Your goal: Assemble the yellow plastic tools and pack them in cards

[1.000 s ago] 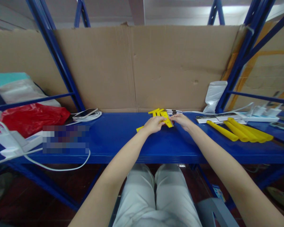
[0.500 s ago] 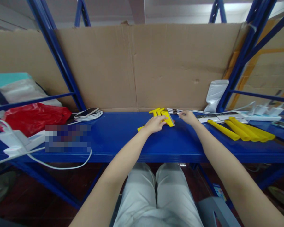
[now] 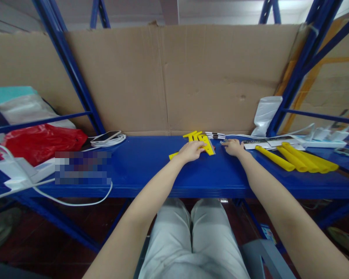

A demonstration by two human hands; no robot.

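Note:
My left hand [image 3: 192, 151] is closed around a yellow scraper [image 3: 208, 145] with a wide head and a pale blade edge. The scraper's handle end [image 3: 173, 155] sticks out at the left, below my wrist. Just behind the hand lie several other yellow T-shaped tools [image 3: 190, 134], partly covered. My right hand [image 3: 233, 147] rests low over the tabletop with fingers stretched out. Its fingertips reach small metallic pieces [image 3: 222, 142], too small to make out. Beyond them is a bundle of white sticks with black bands [image 3: 215, 135].
Several yellow tubes [image 3: 296, 158] lie on the blue shelf [image 3: 145, 166] at the right, near a white power strip [image 3: 322, 143]. A silver pouch [image 3: 266, 115] leans on the blue post. At the left are a coiled cable [image 3: 110, 141], a red bag [image 3: 43, 143] and white chargers [image 3: 16, 174].
My right hand has shifted slightly right, off the banded white sticks, and its fingers have flattened and spread over the shelf. My left hand stays on the yellow scraper.

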